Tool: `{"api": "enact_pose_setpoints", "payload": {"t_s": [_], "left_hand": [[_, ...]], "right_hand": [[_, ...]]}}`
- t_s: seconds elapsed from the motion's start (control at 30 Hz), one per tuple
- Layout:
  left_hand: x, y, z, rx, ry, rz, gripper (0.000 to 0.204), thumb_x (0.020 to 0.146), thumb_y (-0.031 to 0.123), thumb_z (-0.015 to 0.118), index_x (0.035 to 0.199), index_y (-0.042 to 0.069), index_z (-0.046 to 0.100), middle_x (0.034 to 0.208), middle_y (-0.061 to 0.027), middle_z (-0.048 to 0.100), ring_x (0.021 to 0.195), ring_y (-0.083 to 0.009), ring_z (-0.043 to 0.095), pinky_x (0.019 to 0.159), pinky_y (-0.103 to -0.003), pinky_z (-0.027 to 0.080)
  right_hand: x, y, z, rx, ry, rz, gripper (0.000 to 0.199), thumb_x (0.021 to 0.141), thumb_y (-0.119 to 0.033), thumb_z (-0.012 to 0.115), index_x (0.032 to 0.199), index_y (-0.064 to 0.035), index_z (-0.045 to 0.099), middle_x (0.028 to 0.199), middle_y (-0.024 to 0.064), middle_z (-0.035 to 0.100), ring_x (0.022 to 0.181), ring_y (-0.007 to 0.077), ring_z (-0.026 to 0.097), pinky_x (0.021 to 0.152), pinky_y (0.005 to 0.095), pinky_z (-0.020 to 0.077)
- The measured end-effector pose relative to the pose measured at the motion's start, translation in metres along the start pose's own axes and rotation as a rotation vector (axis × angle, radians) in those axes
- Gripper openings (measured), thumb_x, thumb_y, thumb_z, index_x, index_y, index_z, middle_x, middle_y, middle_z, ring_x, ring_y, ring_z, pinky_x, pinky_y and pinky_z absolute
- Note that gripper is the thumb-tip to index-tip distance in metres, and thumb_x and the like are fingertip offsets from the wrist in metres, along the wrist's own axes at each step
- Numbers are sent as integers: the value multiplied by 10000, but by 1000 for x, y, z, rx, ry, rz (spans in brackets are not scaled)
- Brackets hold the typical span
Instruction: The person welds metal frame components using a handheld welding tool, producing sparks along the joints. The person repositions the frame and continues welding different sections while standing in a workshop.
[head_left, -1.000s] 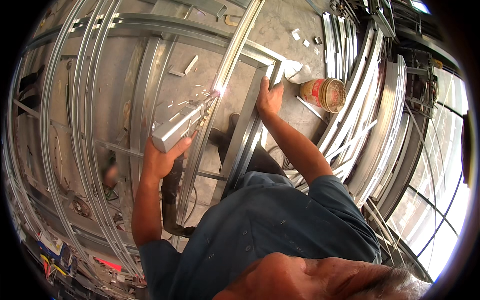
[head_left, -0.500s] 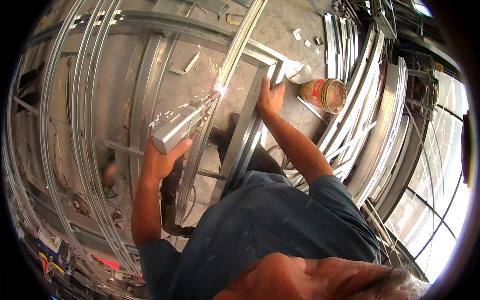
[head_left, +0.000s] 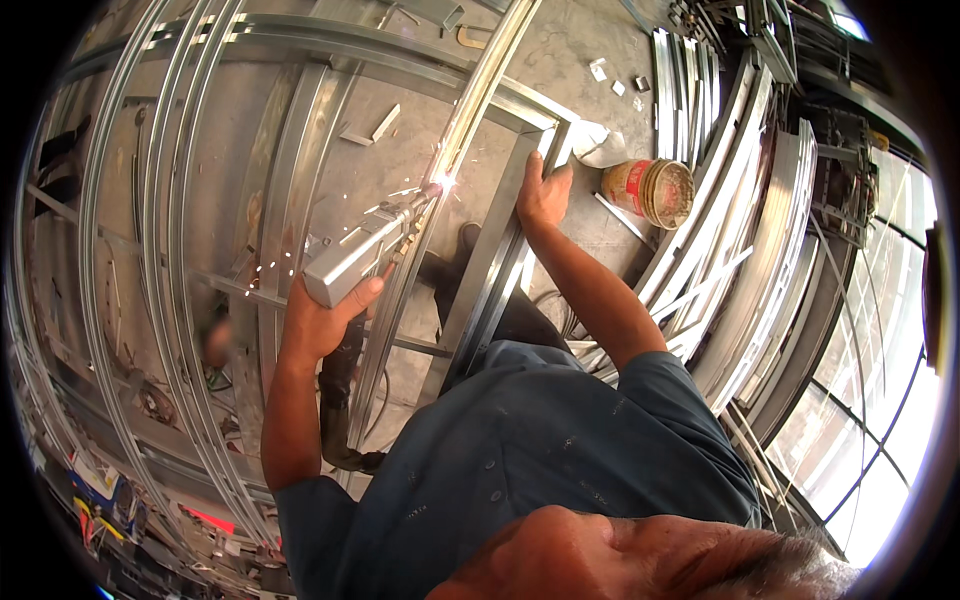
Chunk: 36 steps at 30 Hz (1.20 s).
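Note:
My left hand is wrapped round the rear of a silver, box-bodied handheld welding gun. The gun's narrow nozzle meets a long metal bar, where a bright pinkish-white glow and flying sparks show. To the right, my right hand grips the edge of a metal frame, thumb laid along the top and the other fingers partly hidden. A dark, thick hose hangs below my left hand.
Parallel metal rails run along the left. A dirty yellow bucket with a red label stands beyond my right hand, beside a white crumpled bag. Stacked metal profiles lie at the right. Small offcuts litter the concrete floor.
The spark spray has changed: the tall streaks above the nozzle are gone and fewer sparks fly near the gun's body. Both hands hold nearly the same places.

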<state>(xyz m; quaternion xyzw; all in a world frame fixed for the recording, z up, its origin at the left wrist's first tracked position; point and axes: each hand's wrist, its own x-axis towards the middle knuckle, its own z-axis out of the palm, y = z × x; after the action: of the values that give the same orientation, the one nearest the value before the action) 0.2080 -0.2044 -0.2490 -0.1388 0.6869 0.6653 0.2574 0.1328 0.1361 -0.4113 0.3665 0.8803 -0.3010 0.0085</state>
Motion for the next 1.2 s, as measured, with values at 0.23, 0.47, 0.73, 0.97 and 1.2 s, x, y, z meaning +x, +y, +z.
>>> {"api": "enact_pose_setpoints", "payload": {"t_s": [0.23,0.47,0.73,0.97,1.2], "left_hand": [[-1,-8,-4,78,-2,31,418,899,209,802,1179,-53,636,847,-85,688,664,-147,669,582,-289,525],[-5,1,-2,48,-28,7,427,901,218,798,1189,-51,636,845,-80,686,682,-142,666,607,-279,516],[-32,9,7,70,114,70,342,887,181,789,1135,-39,704,885,-94,740,772,-149,690,699,-290,529],[-69,9,52,290,261,290,539,794,63,797,1300,-8,630,967,-160,744,865,-218,746,792,-343,573],[-73,-15,118,615,395,306,623,736,99,819,1319,7,619,987,-224,737,865,-350,760,742,-401,605]], "right_hand": [[-2,-4,-1,3,9,3,843,944,-625,547,1456,20,370,1408,274,500,1259,495,529,1041,541,426],[-3,-6,-1,-8,7,16,845,940,-627,546,1452,22,373,1414,269,497,1262,495,529,1045,541,424],[-3,-3,-4,-9,-17,25,859,942,-634,532,1455,33,363,1423,279,483,1282,489,513,1056,540,421],[-2,-5,-5,0,-19,31,865,941,-633,532,1454,42,359,1415,280,483,1278,485,515,1054,542,424],[-3,-13,-12,11,-59,79,859,925,-621,568,1444,36,375,1403,269,495,1245,480,544,1028,555,442]]}}
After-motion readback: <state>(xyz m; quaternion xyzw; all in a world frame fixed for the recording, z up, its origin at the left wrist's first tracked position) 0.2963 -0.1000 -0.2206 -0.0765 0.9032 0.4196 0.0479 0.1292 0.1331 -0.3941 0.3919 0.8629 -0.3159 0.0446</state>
